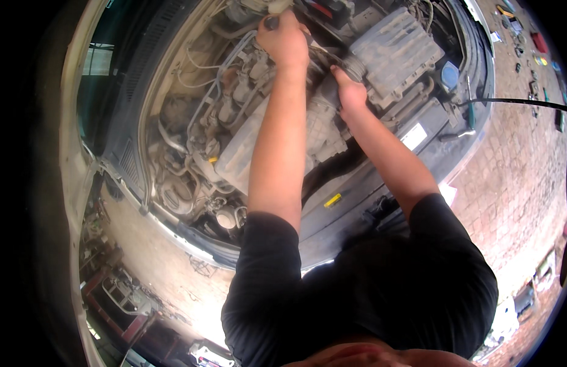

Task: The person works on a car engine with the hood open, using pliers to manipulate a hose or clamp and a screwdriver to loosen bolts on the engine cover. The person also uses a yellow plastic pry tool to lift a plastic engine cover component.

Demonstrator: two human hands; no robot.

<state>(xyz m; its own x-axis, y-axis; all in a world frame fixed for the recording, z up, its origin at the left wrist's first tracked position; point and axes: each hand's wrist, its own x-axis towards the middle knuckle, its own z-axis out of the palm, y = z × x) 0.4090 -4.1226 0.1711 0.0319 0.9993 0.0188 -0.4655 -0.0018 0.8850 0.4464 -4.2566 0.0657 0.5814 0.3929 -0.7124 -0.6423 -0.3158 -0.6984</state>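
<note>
Both my arms reach over an open car engine bay. My left hand is closed at the far side, above hoses and metal engine parts. Its fingers wrap round something with a dark, rounded end; the rest of that thing is hidden in the grip. Closer to me and to the right, my right hand reaches down beside the ribbed air intake hose. Its thumb points up along the hose, while the other fingers are out of sight. A dusty grey air filter box lies just right of that hose.
On the front panel's right end rest a green-handled tool and a dark-handled tool. A blue cap sits nearby. A thin black rod crosses the right side. Several tools lie on the brick paving.
</note>
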